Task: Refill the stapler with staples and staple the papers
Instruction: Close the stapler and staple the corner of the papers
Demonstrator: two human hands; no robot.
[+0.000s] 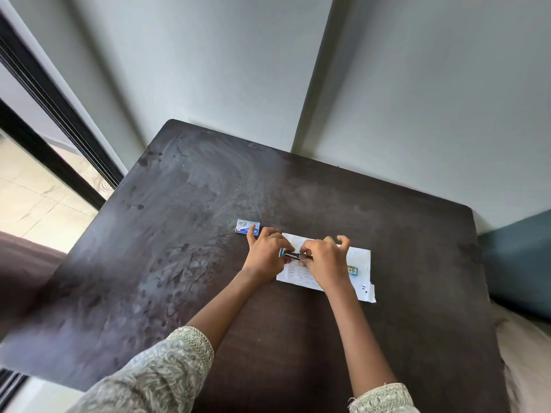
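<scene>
Dark tabletop (185, 263) fills most of frame, smudged w/ streaks, pale wall behind it at top.

Your forearms come in from the bottom edge, patterned pale sleeves (167, 374) at lower left and lower right.

White papers (362, 263) lie flat right of centre, printed lines visible, near corner pokes out at lower right.

Your left hand (267, 254) sits at centre, curled around the left end of the stapler (293, 255), index finger stretched toward upper left. Your right hand (325, 260) is just right of it, thumb and forefinger pinched at the stapler's metal mid-section, other fingers raised and curled.

Stapler is over the papers' left part, between both hands; can't tell if it rests on the sheet.

Blue staple box (247, 226) upper left of left hand, close to index fingertip.

Small blue-edged item (352, 270) on papers, right of right hand, too small to ID.
</scene>
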